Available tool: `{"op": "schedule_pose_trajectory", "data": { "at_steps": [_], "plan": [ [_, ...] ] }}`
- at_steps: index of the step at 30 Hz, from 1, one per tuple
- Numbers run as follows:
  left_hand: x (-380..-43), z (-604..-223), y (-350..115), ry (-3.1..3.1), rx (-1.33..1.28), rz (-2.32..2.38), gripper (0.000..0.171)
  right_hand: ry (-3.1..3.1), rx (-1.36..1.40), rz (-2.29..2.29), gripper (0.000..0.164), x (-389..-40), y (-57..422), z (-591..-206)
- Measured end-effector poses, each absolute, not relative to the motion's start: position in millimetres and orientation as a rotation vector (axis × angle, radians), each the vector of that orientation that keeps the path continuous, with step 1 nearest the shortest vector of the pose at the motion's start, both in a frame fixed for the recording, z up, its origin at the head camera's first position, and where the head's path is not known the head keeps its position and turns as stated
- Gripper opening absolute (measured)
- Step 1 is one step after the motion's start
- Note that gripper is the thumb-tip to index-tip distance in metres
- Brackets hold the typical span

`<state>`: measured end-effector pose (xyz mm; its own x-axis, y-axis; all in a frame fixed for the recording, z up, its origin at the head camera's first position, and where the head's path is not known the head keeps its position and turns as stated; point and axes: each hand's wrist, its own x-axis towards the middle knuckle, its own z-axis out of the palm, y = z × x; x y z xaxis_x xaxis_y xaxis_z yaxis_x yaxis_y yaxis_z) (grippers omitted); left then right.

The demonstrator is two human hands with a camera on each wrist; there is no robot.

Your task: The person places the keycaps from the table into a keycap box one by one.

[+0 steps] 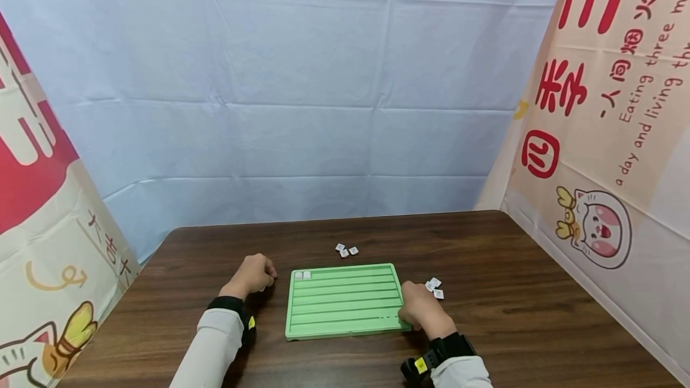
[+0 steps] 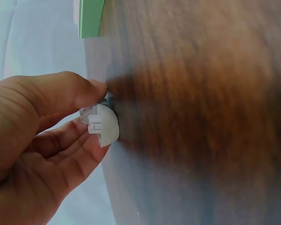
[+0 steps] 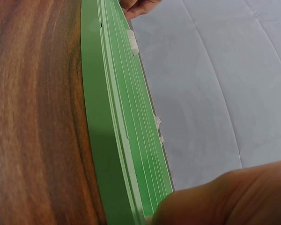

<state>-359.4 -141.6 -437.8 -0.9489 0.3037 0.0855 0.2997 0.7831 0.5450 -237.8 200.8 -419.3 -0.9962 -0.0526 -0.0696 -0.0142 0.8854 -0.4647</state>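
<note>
My left hand (image 1: pixel 251 276) is low over the table, just left of the green ridged tray (image 1: pixel 345 300). Between thumb and fingers it pinches a white keycap (image 2: pixel 108 126), its clear stem facing the palm in the left wrist view. Two white keycaps (image 1: pixel 303 276) sit side by side in the tray's top left corner, on the uppermost row. At the tray's right edge, near its lower corner, my right hand (image 1: pixel 423 309) grips the rim with curled fingers. Part of that hand (image 3: pixel 220 199) shows at the bottom of the right wrist view.
Beyond the tray lie several loose white keycaps (image 1: pixel 345 253) on the dark wooden table (image 1: pixel 517 340). Another small group of keycaps (image 1: pixel 438 294) lies right of the tray, close to my right hand. A pale cloth (image 1: pixel 302 100) hangs behind the table, with printed cloths on both sides.
</note>
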Motion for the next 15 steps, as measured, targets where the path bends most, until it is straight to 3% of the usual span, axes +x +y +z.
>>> {"op": "schedule_pose_trajectory", "data": {
  "at_steps": [15],
  "plan": [
    [-360.6, -438.1, -142.4, 2.973, 0.516, 0.906, 0.015, 2.956, -0.053, -0.753, 0.02, -238.1, 200.2, -418.3]
  ]
}}
